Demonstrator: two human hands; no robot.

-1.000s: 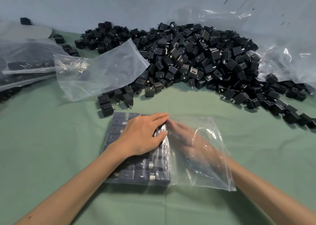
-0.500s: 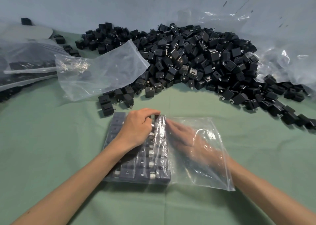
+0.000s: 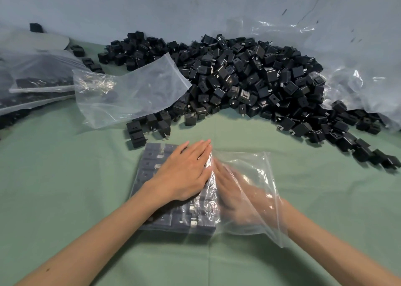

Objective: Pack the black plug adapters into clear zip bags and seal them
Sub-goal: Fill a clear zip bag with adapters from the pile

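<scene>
A clear zip bag [image 3: 256,172] lies on the green cloth in front of me. Its left half holds flat rows of black plug adapters [image 3: 156,162]. My left hand [image 3: 184,172] rests flat on top of those rows from outside the bag, fingers straight. My right hand [image 3: 234,192] is inside the bag through its right-hand opening, fingers straight and pressed against the right edge of the packed rows. A large heap of loose black adapters [image 3: 238,79] lies behind the bag.
An empty clear bag [image 3: 130,94] lies at the heap's left edge. Filled bags [image 3: 36,86] are stacked at the far left. Crumpled clear plastic sheeting [image 3: 358,73] lies at the right against the grey wall. Stray adapters [image 3: 368,153] trail off to the right.
My left hand curled its fingers over the top row half a second ago and now lies flat on the rows again. My right hand stays inside the bag.
</scene>
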